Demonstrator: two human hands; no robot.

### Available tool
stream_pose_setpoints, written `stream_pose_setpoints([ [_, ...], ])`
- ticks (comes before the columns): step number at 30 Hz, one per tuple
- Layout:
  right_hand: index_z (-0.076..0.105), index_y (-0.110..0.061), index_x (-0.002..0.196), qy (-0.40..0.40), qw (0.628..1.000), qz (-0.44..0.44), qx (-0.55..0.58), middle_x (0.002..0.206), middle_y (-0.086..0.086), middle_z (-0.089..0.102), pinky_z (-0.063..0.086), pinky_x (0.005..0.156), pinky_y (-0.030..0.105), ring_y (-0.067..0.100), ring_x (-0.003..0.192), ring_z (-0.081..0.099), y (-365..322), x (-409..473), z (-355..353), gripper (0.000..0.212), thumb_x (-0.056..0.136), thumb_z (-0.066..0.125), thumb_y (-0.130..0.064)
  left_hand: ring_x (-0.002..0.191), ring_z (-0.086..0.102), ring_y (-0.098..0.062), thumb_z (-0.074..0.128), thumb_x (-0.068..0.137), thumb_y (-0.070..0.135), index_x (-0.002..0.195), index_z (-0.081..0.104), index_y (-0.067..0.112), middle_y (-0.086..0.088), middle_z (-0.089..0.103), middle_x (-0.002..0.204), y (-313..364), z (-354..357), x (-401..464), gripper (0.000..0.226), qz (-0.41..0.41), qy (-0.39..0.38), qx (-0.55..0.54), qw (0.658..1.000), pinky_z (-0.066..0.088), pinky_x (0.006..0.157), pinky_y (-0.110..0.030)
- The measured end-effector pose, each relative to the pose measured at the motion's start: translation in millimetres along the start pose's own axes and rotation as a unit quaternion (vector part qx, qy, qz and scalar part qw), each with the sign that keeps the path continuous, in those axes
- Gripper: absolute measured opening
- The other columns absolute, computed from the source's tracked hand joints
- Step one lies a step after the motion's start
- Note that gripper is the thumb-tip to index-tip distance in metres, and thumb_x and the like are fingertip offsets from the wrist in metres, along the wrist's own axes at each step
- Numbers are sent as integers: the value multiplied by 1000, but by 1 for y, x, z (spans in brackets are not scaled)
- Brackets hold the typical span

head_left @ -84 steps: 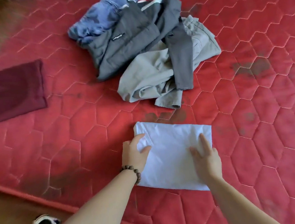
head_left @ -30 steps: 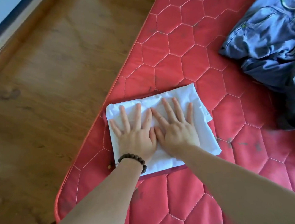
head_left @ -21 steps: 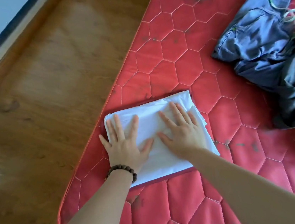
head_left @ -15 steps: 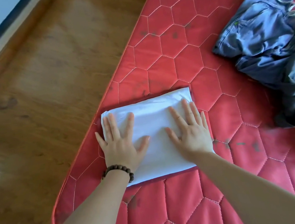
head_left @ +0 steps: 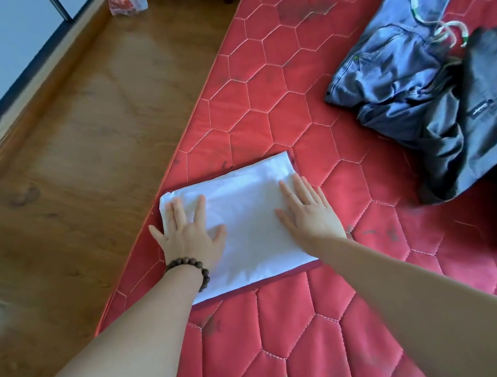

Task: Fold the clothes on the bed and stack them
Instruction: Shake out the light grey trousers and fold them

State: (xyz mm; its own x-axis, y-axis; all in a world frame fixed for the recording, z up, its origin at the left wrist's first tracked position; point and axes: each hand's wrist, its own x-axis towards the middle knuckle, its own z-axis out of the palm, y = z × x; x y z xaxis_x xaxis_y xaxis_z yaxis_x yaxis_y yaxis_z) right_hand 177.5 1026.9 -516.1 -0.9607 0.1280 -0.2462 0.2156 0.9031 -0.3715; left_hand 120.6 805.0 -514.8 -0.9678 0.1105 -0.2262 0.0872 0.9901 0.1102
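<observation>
Both hands lie flat and released, fingers straight and spread, palms pressed down on a folded white garment (head_left: 245,220). The left hand (head_left: 189,238) covers the garment's 9 o'clock end, its fingertips near the far left corner and its thumb pointing toward the middle; a beaded bracelet (head_left: 190,269) circles that wrist. The right hand (head_left: 309,212) presses the 3 o'clock end, fingers aimed toward 12 o'clock, close to the garment's right edge. Both forearms reach in from 6 o'clock, bare, the hands well apart with a stretch of white cloth between them.

The white garment sits on top of a folded maroon piece, of which only a thin edge (head_left: 252,283) shows, near the left border of the red quilted bed (head_left: 276,91). Toward 2 o'clock, well apart from the hands, lies an unfolded heap: blue shorts (head_left: 395,67) with a drawstring, a dark grey garment (head_left: 488,115) overlapping them.
</observation>
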Motion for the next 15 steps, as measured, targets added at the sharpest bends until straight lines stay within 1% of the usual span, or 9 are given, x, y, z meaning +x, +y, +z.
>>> stream_pose_setpoints([
  [1, 12, -27, 153, 12, 1000, 8, 16, 162, 3, 4, 2, 121, 36, 17, 148, 1, 5, -11, -11, 58, 101, 29, -44, 147, 2, -24, 43, 90, 53, 148, 22, 30, -9, 11, 158, 7, -10, -4, 65, -1, 10, -4, 1000, 7, 113, -61],
  [3, 23, -24, 151, 30, 997, 46, 51, 159, 4, 19, 13, 119, 37, 22, 146, 16, 17, -36, -35, 54, 101, 33, -39, 146, 10, -21, 45, 93, 43, 147, 27, 21, -8, 19, 157, 29, -28, -20, 62, 16, 11, -29, 999, 8, 114, -55],
  [6, 38, -19, 145, 48, 991, 103, 69, 148, 6, 40, 31, 111, 40, 28, 135, 36, 30, -83, -74, 52, 97, 35, -40, 142, 26, -19, 48, 92, 37, 144, 34, 15, -7, 34, 151, 71, -56, -59, 59, 83, -7, -75, 994, 14, 115, -49],
  [8, 45, -15, 139, 54, 987, 133, 74, 140, 8, 48, 38, 105, 39, 30, 126, 45, 38, -119, -102, 53, 94, 35, -40, 136, 38, -22, 51, 88, 36, 138, 44, 11, -9, 45, 143, 106, -78, -93, 57, 135, -13, -102, 986, 25, 111, -50],
  [9, 47, -15, 138, 59, 983, 152, 79, 137, 8, 50, 39, 102, 39, 30, 123, 47, 41, -136, -117, 51, 95, 35, -40, 131, 45, -25, 51, 83, 37, 133, 50, 9, -10, 51, 137, 124, -87, -111, 57, 165, -9, -119, 979, 32, 107, -52],
  [10, 48, -15, 137, 69, 979, 172, 87, 134, 7, 51, 41, 101, 39, 29, 120, 48, 44, -154, -132, 48, 97, 36, -40, 128, 48, -26, 51, 80, 39, 131, 53, 9, -11, 52, 135, 142, -97, -128, 59, 189, -6, -131, 973, 35, 105, -52],
  [11, 49, -16, 136, 83, 973, 192, 96, 131, 6, 51, 42, 99, 40, 29, 118, 49, 47, -170, -146, 45, 99, 38, -40, 131, 45, -24, 51, 81, 40, 133, 51, 11, -10, 50, 138, 159, -106, -144, 60, 205, -12, -136, 969, 34, 106, -52],
  [13, 50, -18, 134, 112, 962, 223, 113, 129, 6, 51, 43, 97, 42, 29, 116, 50, 56, -199, -170, 44, 98, 40, -41, 139, 33, -19, 50, 86, 44, 142, 41, 17, -5, 38, 148, 189, -119, -173, 62, 227, -44, -139, 963, 24, 113, -47],
  [15, 50, -19, 134, 129, 954, 243, 119, 130, 5, 49, 44, 97, 44, 29, 116, 51, 69, -226, -190, 44, 98, 39, -43, 140, 29, -20, 47, 87, 46, 144, 37, 21, -4, 32, 152, 214, -127, -193, 64, 243, -48, -143, 958, 20, 115, -46],
])
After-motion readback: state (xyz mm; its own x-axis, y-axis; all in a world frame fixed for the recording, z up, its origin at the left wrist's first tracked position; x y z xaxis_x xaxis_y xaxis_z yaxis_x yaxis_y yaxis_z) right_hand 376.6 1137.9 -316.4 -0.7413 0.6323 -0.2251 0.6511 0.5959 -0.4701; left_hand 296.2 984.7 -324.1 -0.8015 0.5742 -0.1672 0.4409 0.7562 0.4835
